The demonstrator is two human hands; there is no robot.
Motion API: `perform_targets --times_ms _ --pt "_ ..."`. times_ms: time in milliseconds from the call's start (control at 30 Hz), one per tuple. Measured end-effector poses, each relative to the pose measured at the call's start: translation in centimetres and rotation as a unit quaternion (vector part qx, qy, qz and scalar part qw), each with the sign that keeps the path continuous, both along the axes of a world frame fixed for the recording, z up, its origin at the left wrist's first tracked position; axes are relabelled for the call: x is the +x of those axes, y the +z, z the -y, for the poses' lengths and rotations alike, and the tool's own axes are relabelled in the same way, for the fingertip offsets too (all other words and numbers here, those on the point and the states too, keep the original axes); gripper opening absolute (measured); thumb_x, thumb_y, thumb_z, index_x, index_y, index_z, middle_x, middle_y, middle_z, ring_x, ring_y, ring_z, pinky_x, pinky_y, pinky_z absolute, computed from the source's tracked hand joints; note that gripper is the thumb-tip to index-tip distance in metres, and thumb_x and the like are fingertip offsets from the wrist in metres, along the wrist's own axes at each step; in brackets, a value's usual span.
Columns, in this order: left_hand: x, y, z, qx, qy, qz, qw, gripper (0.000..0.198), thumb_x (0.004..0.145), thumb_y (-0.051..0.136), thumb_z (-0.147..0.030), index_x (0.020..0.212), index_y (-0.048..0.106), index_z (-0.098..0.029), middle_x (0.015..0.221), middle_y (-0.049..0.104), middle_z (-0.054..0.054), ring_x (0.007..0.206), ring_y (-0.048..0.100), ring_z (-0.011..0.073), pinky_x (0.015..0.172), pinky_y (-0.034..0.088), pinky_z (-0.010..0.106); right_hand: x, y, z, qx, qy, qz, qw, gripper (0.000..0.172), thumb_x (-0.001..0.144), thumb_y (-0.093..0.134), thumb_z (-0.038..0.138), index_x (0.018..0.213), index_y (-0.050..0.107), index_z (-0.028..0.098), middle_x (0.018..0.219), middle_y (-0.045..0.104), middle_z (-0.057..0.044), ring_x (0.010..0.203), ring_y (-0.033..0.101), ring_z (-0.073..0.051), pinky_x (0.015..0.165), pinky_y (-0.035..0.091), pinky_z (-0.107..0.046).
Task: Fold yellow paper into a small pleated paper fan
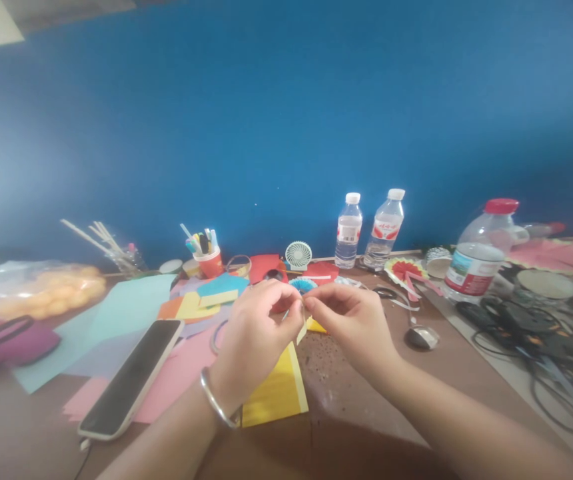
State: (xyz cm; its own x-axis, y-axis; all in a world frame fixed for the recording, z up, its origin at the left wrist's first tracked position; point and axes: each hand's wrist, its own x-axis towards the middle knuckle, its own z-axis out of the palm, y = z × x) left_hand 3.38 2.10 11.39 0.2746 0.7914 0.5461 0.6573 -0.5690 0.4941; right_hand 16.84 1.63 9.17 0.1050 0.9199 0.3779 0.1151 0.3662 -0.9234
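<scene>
My left hand (261, 327) and my right hand (354, 323) meet fingertip to fingertip above the table, both closed in a pinch. A narrow pale yellow paper strip (302, 328) hangs just below the joined fingertips. Its upper end is hidden by the fingers. Right behind them shows the top of a blue pleated paper piece (302, 285); whether it touches the fingers I cannot tell. Beneath the left hand lies a yellow paper sheet (276, 390) with a pale edge. A small bright yellow piece (315, 325) shows under the right fingers.
A phone (131, 380) lies on pink and pale green paper (131, 300) to the left. Behind stand a cup of pens (209, 260), a small white fan (298, 255) and two water bottles (349, 233). Rightward are scissors (389, 293), a large bottle (479, 257) and black cables (521, 333).
</scene>
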Motion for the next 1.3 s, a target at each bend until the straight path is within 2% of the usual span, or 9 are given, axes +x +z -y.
perform_targets --times_ms 233,500,667,800,867,1000,1133,1300 --pt "-0.05 0.09 0.09 -0.012 -0.014 0.020 1.000 0.010 0.074 0.046 -0.013 0.069 0.053 -0.019 0.067 0.057 -0.002 0.062 0.050 0.0105 0.056 0.040 0.022 -0.01 -0.09 -0.01 -0.007 -0.010 0.009 1.000 0.011 0.069 0.056 0.021 0.063 0.063 0.017 0.061 0.065 -0.001 0.056 0.058 -0.013 0.053 0.047 -0.024" --pt "-0.03 -0.05 0.11 -0.009 -0.002 0.048 0.999 0.004 0.073 0.052 -0.018 0.070 0.054 -0.018 0.065 0.058 -0.002 0.059 0.050 0.0098 0.054 0.042 0.021 -0.17 0.01 0.24 -0.011 0.009 -0.034 0.999 0.009 0.069 0.058 0.020 0.070 0.067 0.019 0.069 0.068 -0.002 0.064 0.061 -0.015 0.057 0.049 -0.025" --pt "-0.02 0.09 0.04 0.005 0.008 0.058 0.998 0.005 0.071 0.052 -0.015 0.069 0.055 -0.018 0.064 0.058 -0.003 0.060 0.051 0.0097 0.054 0.042 0.020 -0.20 -0.05 0.51 0.057 0.017 -0.001 0.998 0.012 0.073 0.056 0.018 0.075 0.067 0.020 0.074 0.067 -0.002 0.067 0.060 -0.014 0.061 0.048 -0.026" --pt "-0.19 0.17 -0.14 -0.038 0.033 0.072 0.996 0.006 0.073 0.051 -0.018 0.071 0.056 -0.020 0.068 0.060 -0.003 0.060 0.052 0.0101 0.056 0.042 0.022 -0.17 -0.11 0.63 0.142 0.007 0.075 0.987 0.013 0.075 0.053 0.015 0.075 0.066 0.019 0.075 0.065 -0.002 0.070 0.058 -0.013 0.062 0.046 -0.025" --pt "-0.31 0.14 -0.25 -0.059 0.033 0.079 0.995 0.006 0.073 0.050 -0.019 0.071 0.056 -0.020 0.067 0.059 -0.003 0.058 0.052 0.0100 0.054 0.042 0.022 -0.09 -0.02 0.54 0.160 -0.010 0.097 0.982 0.013 0.075 0.053 0.015 0.075 0.065 0.019 0.076 0.063 -0.002 0.072 0.057 -0.013 0.064 0.045 -0.025" --pt "-0.44 0.12 -0.29 -0.120 0.004 0.097 0.988 0.007 0.072 0.050 -0.018 0.067 0.054 -0.020 0.055 0.052 -0.005 0.047 0.045 0.0072 0.044 0.036 0.018 0.27 0.44 0.10 0.115 -0.050 0.119 0.985 0.012 0.072 0.057 0.021 0.083 0.062 0.021 0.083 0.063 -0.001 0.077 0.056 -0.014 0.068 0.043 -0.027" --pt "-0.35 0.18 -0.19 -0.173 -0.009 0.112 0.979 0.009 0.072 0.049 -0.019 0.065 0.053 -0.019 0.052 0.049 -0.006 0.042 0.039 0.0055 0.038 0.031 0.016 0.52 0.81 -0.17 0.038 -0.003 0.135 0.990 0.008 0.071 0.056 0.022 0.067 0.063 0.021 0.068 0.065 0.001 0.066 0.057 -0.013 0.060 0.043 -0.025" --pt "-0.53 0.31 -0.50 -0.174 -0.013 0.129 0.976 0.011 0.074 0.049 -0.023 0.067 0.056 -0.020 0.060 0.057 -0.003 0.052 0.049 0.0086 0.045 0.036 0.019 0.41 0.71 -0.13 -0.008 0.009 0.081 0.997 0.014 0.073 0.053 0.024 0.062 0.060 0.018 0.060 0.061 0.001 0.055 0.053 -0.010 0.052 0.040 -0.022"
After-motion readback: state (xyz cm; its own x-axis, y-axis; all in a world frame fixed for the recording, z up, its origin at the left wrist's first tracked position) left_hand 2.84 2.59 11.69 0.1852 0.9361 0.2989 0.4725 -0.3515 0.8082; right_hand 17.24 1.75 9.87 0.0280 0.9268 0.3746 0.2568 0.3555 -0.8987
